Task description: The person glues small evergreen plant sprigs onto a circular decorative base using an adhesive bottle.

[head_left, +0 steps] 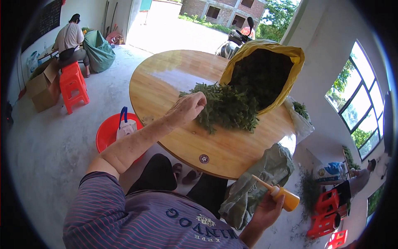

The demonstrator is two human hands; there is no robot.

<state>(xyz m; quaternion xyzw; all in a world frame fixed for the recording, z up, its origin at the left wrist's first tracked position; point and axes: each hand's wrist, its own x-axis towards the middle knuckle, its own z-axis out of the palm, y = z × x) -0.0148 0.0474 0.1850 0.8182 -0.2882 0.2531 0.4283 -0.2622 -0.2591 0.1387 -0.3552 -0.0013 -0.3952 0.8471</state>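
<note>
Striped dark cloth covers the wearer's torso, a shirt (153, 218) with thin reddish lines, nearest of all. To its right, the right hand (267, 211) grips an orange squeeze bottle (289, 200), the fingers around its body and the long tan nozzle (262, 182) slanting up toward the counter (182, 143). Behind that hand, a crumpled grey-green sack (259, 174) hangs by the edge of the round wooden counter.

Farther in, the left hand (190, 108) is at the left edge of a heap of green sprigs (232, 108), fingers curled inward; whether a stem is pinched between them, I cannot tell. The heap lies on the counter, spread before the mouth of a yellow sack (296, 58) tipped on its side, dark inside. Just beside it on the right sits a pale plastic bag (299, 122) with more greenery. On the floor, left of the counter, a red basin (105, 135) holds a small bag (126, 128) with a blue handle.

Well beyond, at left, are a red stool (74, 89), a cardboard box (44, 85) and a seated person (70, 35); at right, another person (360, 178) near red stools (325, 203). Outside stand a motorcycle (232, 43) and a brick building (226, 12).
</note>
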